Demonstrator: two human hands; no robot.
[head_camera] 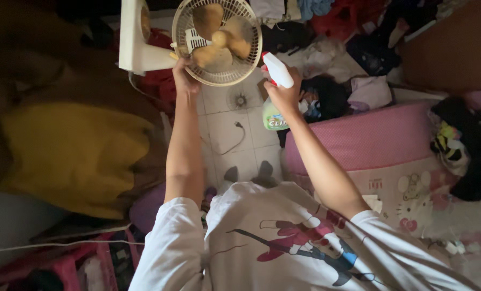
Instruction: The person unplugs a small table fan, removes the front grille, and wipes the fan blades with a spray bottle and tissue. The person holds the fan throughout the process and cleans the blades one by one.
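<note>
Small cream fan (217, 40) held up, dusty blades, white spray bottle (275, 91) tilted beside its grille

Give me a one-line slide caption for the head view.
Left hand holds a dusty fan while right hand aims a spray bottle at it.

Below me, a white tiled floor (224, 134) carries a loose cord with a plug (235, 134). To my left lies a yellow cushion (73, 151) on brown bedding, with a pink crate (68, 267) nearer still. To my right sits a pink dotted mattress (380, 134), and beside it a cartoon-print sheet (413, 199). Far right, a heap of clothes (353, 32) spreads across the floor, near a brown board (456, 48). My grey socks (248, 173) stand on the tiles.
</note>
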